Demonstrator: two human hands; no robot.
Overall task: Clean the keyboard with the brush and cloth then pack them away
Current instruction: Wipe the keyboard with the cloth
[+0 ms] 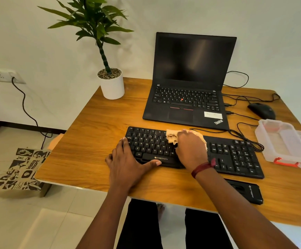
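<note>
Both my hands are working on the keyboard (149, 144), which is lying near the front of the desk (92, 141), just before the laptop (187, 97). My left hand (126, 164) is lying flat at its left end, fingers straight, thumb along the front edge, bracing it. My right hand (191, 150) is curling its fingers over the bunched cloth (171, 138) and pressing it onto the middle keys. I am judging that short, light strokes along the rows, with the brace firm, are serving best. The clear plastic box (286, 141) at the right is looking empty to me; I am not making out the brush.
</note>
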